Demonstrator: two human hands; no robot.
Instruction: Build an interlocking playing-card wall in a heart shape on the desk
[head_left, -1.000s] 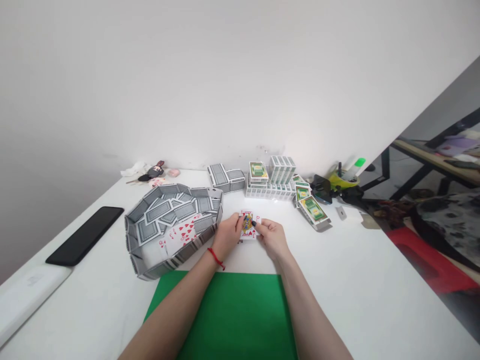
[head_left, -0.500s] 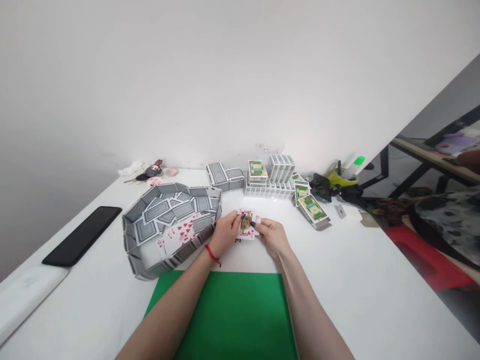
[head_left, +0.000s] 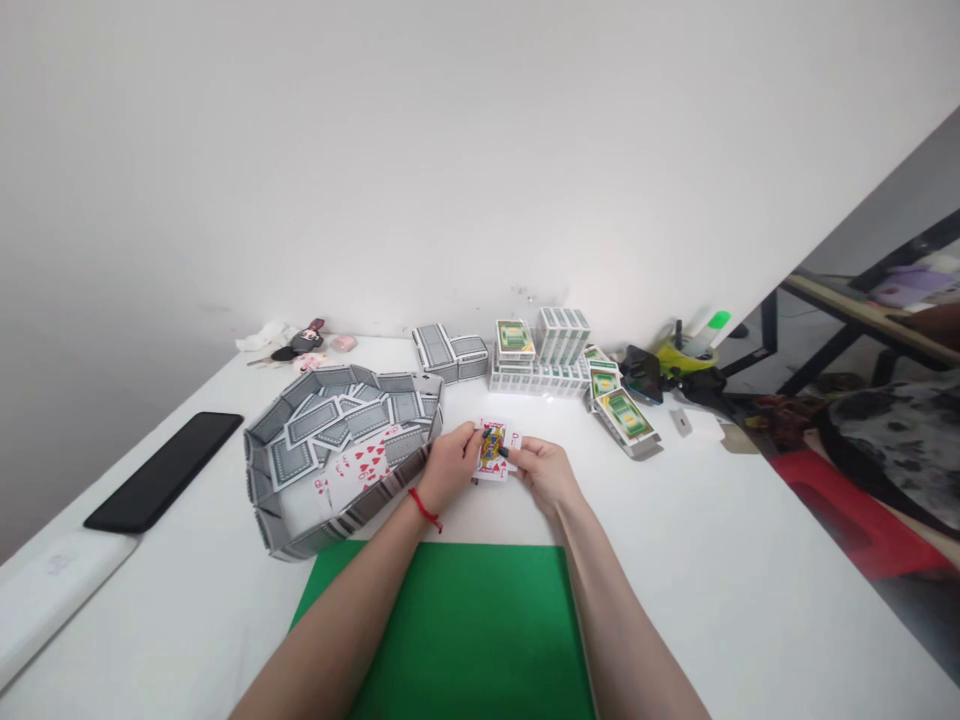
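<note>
Between my two hands are playing cards [head_left: 493, 462], face up, with a red-suited picture card on top and the edge of another showing at its right. My left hand [head_left: 450, 465], a red string on its wrist, pinches their left side with the thumb on the face. My right hand [head_left: 546, 470] grips the right side, its dark-nailed thumb on the cards. Left of my hands stands a many-sided tray built from folded cards [head_left: 300, 543]. Inside it lie loose cards [head_left: 367, 420], mostly backs up, with a few red ones face up.
Behind are folded-card blocks [head_left: 435, 348] and stacked card boxes [head_left: 564, 337]; more boxes [head_left: 626, 415] lie at right. A green mat [head_left: 472, 620] lies under my forearms. A black phone [head_left: 169, 470] is at left, a yellow holder [head_left: 686, 355] far right. Another person sits at the right edge.
Both hands stay almost in place, still gripping the cards. The top card has shifted very slightly; nothing else has visibly moved.
</note>
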